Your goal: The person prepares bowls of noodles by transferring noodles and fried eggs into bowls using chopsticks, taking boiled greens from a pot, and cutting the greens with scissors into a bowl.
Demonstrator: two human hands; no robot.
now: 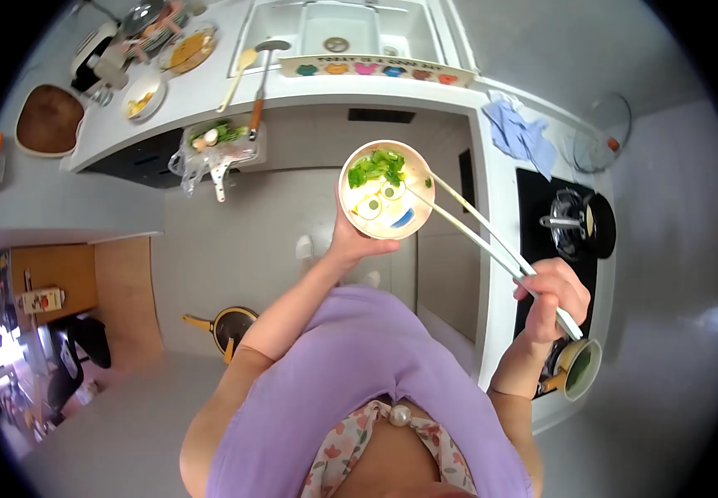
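Note:
My left hand (352, 239) is closed round the side of a round bowl (380, 222), its thumb along the near rim. Cooked-looking leafy greens (373, 168) lie toward the bowl's far side; two eye-like rounds and a blue mark show on its inside. In my right hand (554, 297) is a pair of long pale chopsticks (477, 236), gripped near their thick ends. The tip of one reaches into the bowl beside the greens, and the other crosses the bowl's right rim. Whether the tips touch any food I cannot tell.
At right, a lidded pot (571, 222) stands on the black stove (533, 195), with a smaller pot (591, 373) of greenish contents nearer me. A blue cloth (521, 133) lies behind. A sink (338, 29), a slotted turner (263, 83) and a bag of vegetables (218, 149) are ahead.

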